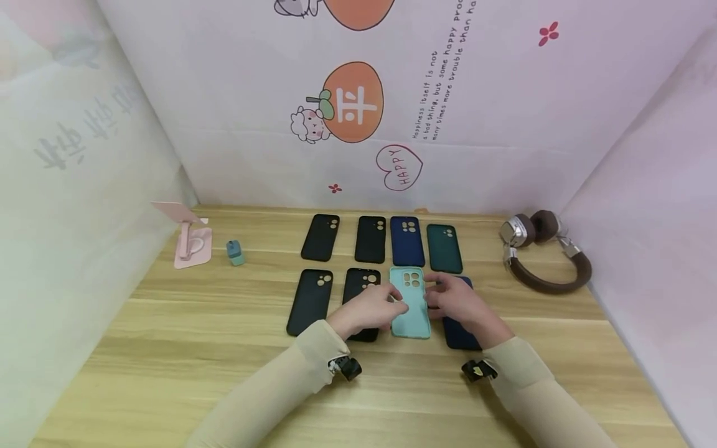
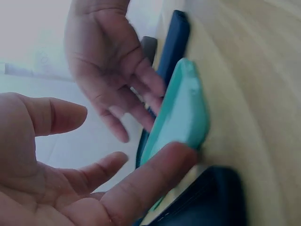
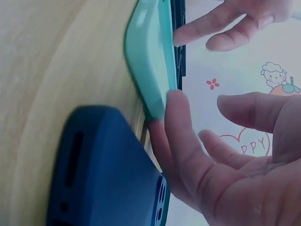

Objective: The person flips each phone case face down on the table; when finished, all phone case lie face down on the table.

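Note:
A mint-green phone case (image 1: 411,314) lies on the wooden table between my two hands, its hollow inside facing up. My left hand (image 1: 372,306) is at its left side; in the left wrist view one outstretched finger (image 2: 150,181) reaches the case's rim. From the other side, my right hand (image 1: 456,303) has fingertips at the right edge, seen in the right wrist view against the mint rim (image 3: 162,106). Neither thumb presses on the case. Beneath my right hand lies a dark blue case (image 1: 462,337), partly hidden. My left hand partly covers a black case (image 1: 354,287).
Behind stands a row of cases: two black ones (image 1: 320,238), a blue one (image 1: 407,244) and a dark green one (image 1: 445,250). Another black case (image 1: 310,303) lies left. Brown headphones (image 1: 548,285) sit at right, a pink stand (image 1: 185,239) and small teal object (image 1: 235,253) at left.

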